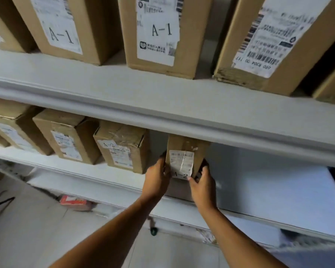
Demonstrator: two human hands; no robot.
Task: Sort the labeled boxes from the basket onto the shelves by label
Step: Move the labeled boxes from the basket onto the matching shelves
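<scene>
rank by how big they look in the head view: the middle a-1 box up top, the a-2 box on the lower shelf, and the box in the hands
1. Middle A-1 box, largest, though cut off at the top and nearer the camera.
2. A-2 box.
3. Held box, partly hidden by the shelf edge and both hands, so its true rank against the A-2 box is unsure.

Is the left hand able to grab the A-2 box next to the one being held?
Probably yes. The A-2 box stands just left of the left hand with open shelf between, but that hand would have to let go of the held box first.

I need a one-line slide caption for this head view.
Both hands, left hand and right hand, set a labeled box on the lower shelf.
</scene>
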